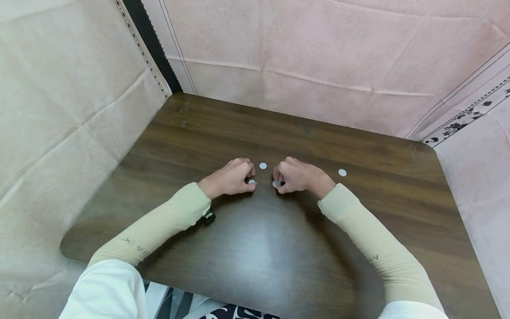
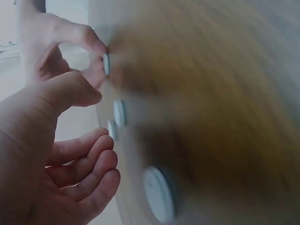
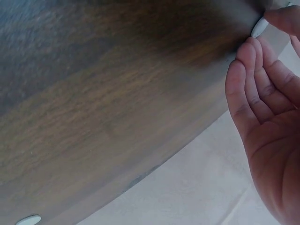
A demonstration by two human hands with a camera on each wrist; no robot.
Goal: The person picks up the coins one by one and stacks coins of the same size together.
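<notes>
My right hand [image 1: 298, 176] pinches a small white disc [image 1: 276, 183] by its edges between thumb and fingertips at the tabletop. In the right wrist view this disc [image 3: 258, 28] sits between the thumb and the bent fingers [image 3: 241, 77]. Facing it, my left hand [image 1: 232, 178] curves loosely around another white disc [image 1: 251, 181]. A gap shows between the left thumb [image 2: 84, 91] and fingers in the left wrist view, with that disc [image 2: 119, 112] beyond. A third white disc [image 1: 263, 166] lies between the hands, slightly farther off.
Another disc [image 1: 342, 173] lies right of my right hand. A nearer disc [image 2: 159, 194] shows low in the left wrist view; I cannot match it in the head view. The brown wooden table [image 1: 255, 248] meets pale cloth [image 1: 311, 57] at its back and sides.
</notes>
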